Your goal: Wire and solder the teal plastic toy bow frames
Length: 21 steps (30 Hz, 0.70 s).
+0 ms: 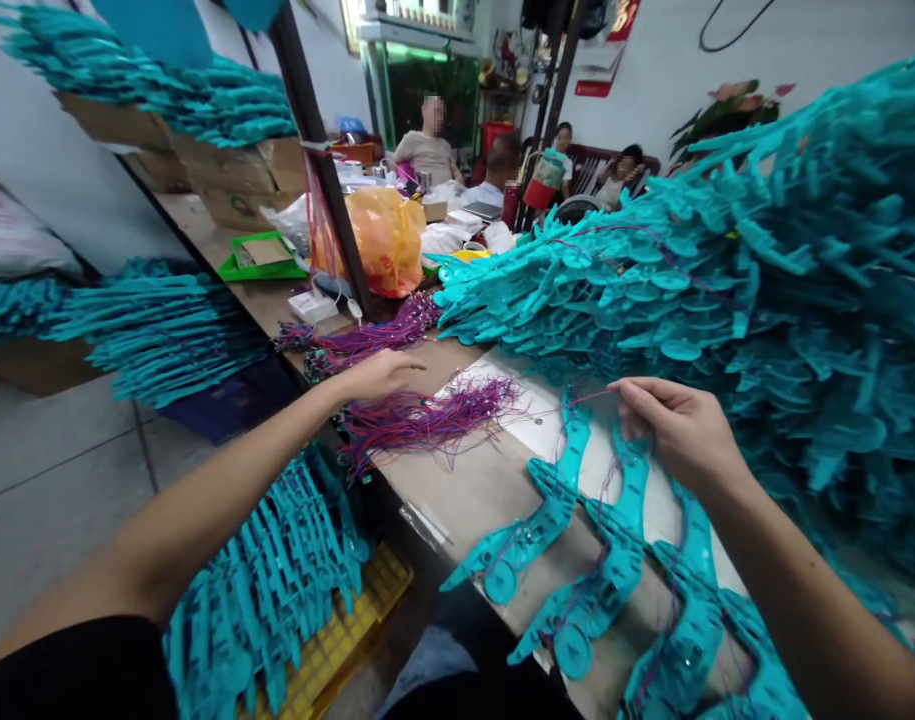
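My right hand (678, 425) pinches the end of a thin red wire (592, 396) above a row of teal plastic parts. My left hand (382, 374) hovers, fingers spread, over bundles of purple and red wires (442, 415); I see nothing in it. Several teal parts (626, 520) lie side by side along the table's near edge, with thin wires running over them. A second bundle of purple wires (382, 335) lies just beyond my left hand.
A tall heap of teal parts (652, 270) fills the table's right side. A dark post (318, 150) rises behind the wires, beside an orange bag (386, 235). More teal parts fill a yellow crate (352, 630) below left. Several people sit in the background.
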Each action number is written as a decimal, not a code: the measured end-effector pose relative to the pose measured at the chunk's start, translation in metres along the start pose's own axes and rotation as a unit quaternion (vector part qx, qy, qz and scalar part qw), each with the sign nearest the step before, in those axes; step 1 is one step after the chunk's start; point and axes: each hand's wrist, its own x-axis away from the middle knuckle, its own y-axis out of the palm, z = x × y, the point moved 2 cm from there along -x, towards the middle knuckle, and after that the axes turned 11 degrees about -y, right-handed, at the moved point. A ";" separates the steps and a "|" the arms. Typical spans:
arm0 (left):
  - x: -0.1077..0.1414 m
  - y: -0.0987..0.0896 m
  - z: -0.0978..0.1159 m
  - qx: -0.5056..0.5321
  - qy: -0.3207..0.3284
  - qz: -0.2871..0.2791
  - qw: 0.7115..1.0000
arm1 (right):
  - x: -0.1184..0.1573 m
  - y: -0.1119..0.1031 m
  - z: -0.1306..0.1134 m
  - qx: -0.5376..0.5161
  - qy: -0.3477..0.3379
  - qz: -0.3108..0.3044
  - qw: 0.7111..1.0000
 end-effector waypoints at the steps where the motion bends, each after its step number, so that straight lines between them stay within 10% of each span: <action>1: 0.000 0.004 0.006 -0.018 0.022 -0.011 1.000 | 0.001 0.002 0.001 -0.010 -0.002 -0.001 1.000; 8: 0.013 0.027 0.038 0.008 0.021 -0.107 0.994 | 0.024 -0.018 -0.011 0.018 -0.016 0.005 1.000; 14: 0.046 -0.049 0.068 0.032 -0.082 0.083 0.993 | 0.043 -0.032 0.024 0.035 0.054 -0.049 0.997; 21: 0.039 -0.125 0.147 0.295 -0.140 0.134 0.936 | 0.020 -0.009 0.030 0.138 -0.025 -0.130 0.981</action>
